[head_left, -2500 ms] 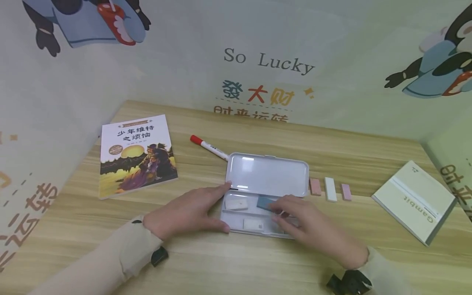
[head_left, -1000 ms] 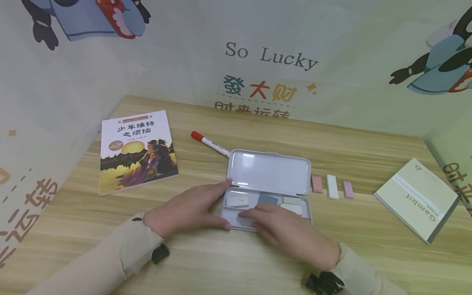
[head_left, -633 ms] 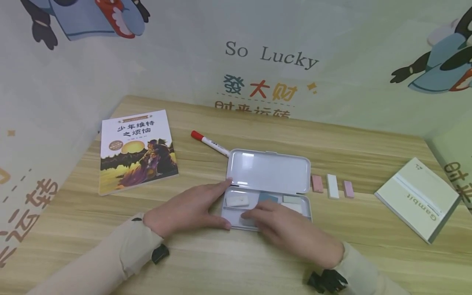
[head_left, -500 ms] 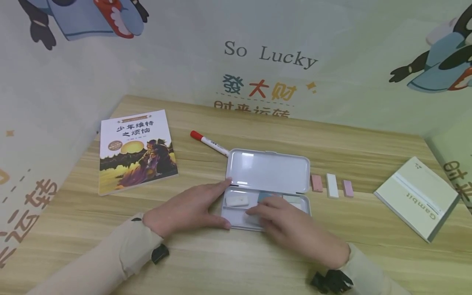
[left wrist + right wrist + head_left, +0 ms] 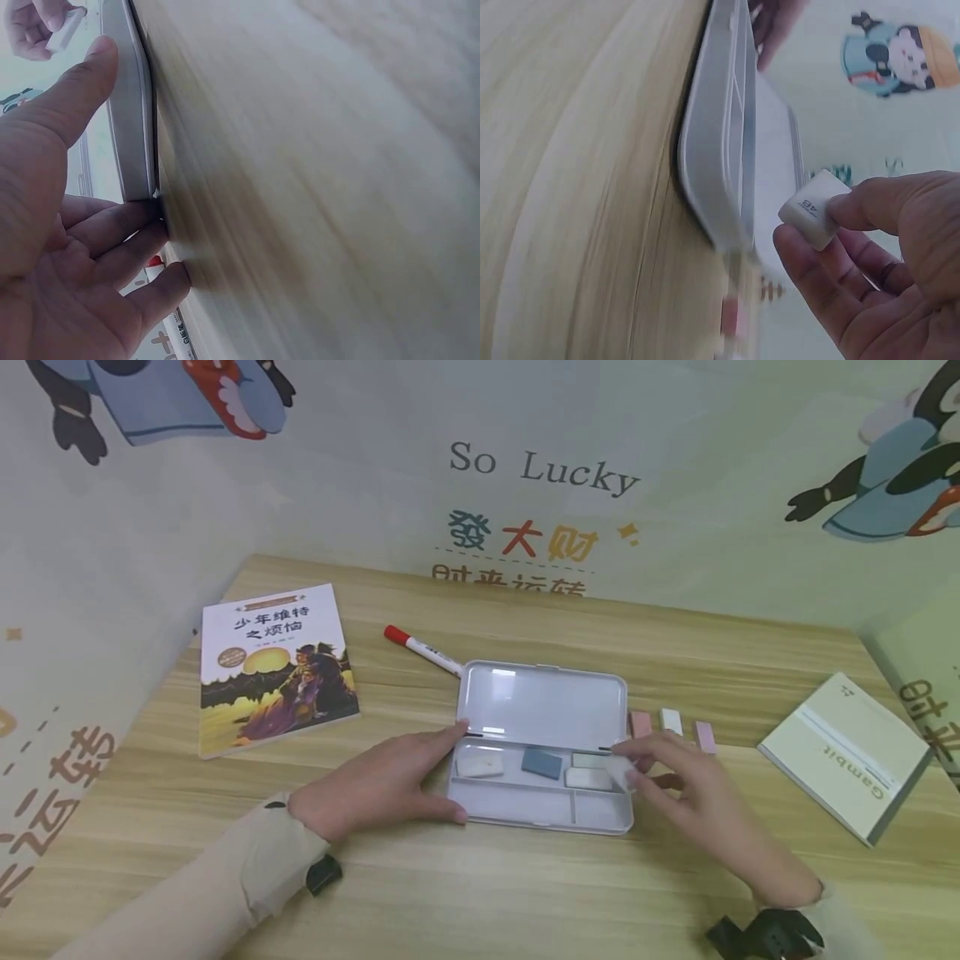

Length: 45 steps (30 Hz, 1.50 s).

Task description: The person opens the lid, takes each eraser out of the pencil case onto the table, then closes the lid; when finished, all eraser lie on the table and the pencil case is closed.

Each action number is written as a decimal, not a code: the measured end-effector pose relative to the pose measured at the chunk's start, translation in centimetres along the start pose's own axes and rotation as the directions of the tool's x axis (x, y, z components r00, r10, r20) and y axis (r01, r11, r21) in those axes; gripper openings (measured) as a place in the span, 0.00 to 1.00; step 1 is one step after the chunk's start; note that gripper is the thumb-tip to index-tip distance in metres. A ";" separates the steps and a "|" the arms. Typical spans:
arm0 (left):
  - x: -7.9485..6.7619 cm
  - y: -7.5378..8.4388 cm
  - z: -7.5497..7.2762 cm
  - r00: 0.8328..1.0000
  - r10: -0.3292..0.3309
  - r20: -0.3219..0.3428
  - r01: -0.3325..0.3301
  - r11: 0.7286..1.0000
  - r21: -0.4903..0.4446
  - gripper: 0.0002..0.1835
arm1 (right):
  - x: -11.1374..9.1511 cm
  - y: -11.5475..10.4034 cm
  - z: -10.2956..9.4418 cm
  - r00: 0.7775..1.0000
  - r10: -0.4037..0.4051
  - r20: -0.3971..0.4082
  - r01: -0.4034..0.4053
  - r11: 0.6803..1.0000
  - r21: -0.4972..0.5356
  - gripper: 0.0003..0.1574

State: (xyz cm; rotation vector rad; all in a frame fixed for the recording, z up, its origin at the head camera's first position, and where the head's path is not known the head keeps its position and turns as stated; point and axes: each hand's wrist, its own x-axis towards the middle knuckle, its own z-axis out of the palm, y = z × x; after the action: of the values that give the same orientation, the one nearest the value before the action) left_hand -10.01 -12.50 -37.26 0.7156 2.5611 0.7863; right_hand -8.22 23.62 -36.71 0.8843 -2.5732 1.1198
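A white metal pencil case (image 5: 510, 806) lies with its lid (image 5: 543, 706) raised in the head view. My left hand (image 5: 382, 781) holds its left end, thumb at the front corner and fingers by the hinge. Between thumb and fingers, my right hand (image 5: 697, 802) pinches a white eraser (image 5: 815, 206) marked 4B, held up at the case's right end. In the upper compartment lie a white eraser (image 5: 480, 764) at the left, a blue-grey eraser (image 5: 542, 763) in the middle, and a white eraser (image 5: 588, 778) beside a pale greenish one (image 5: 588, 760) at the right.
Right of the lid, a red-pink eraser (image 5: 640, 723), a white eraser (image 5: 671, 720) and a pink one (image 5: 705, 737) stand in a row, partly behind my right hand. A red-capped marker (image 5: 423, 650) touches the lid's left corner. Books (image 5: 281, 668) and a Gambit pad (image 5: 847, 756) flank the case.
My right hand has lifted the white eraser out of the case's lower compartment and moved right and up with it. The left hand keeps its place on the case.
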 end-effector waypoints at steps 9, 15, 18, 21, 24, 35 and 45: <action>-0.2 -0.2 -0.2 1.000 -0.003 -0.007 0.003 1.000 0.004 0.59 | -1.8 3.4 -4.0 0.974 0.150 -0.169 -0.171 0.979 -0.115 0.24; 0.0 -0.2 -0.2 1.000 0.009 -0.011 -0.009 1.000 0.008 0.59 | -2.7 5.4 -6.2 0.927 0.334 -0.174 -0.364 0.912 -0.191 0.18; 0.0 -0.1 -0.1 1.000 0.004 -0.007 -0.004 1.000 0.006 0.60 | -2.9 6.3 -6.7 0.906 0.379 -0.187 -0.413 0.887 -0.207 0.16; 0.1 -0.1 -0.1 1.000 0.000 -0.001 0.000 1.000 0.001 0.60 | -3.1 7.1 -6.8 0.895 0.396 -0.204 -0.437 0.871 -0.223 0.15; 0.2 -0.1 0.0 1.000 -0.009 0.003 0.009 1.000 -0.007 0.60 | -3.2 7.7 -6.8 0.893 0.397 -0.213 -0.441 0.868 -0.227 0.15; 0.0 0.1 -0.1 1.000 -0.007 0.002 0.007 1.000 -0.004 0.60 | -3.1 8.8 -6.8 0.883 0.439 -0.167 -0.470 0.820 -0.328 0.16; -0.1 -0.2 0.0 1.000 0.004 -0.003 -0.004 1.000 -0.007 0.59 | -2.4 8.7 -6.6 0.882 0.460 -0.103 -0.464 0.809 -0.361 0.16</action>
State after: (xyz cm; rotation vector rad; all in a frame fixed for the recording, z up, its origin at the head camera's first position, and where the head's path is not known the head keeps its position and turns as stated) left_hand -9.99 -12.67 -37.33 0.7184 2.5593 0.7985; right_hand -11.80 34.03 -38.33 0.1573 -2.9346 0.6621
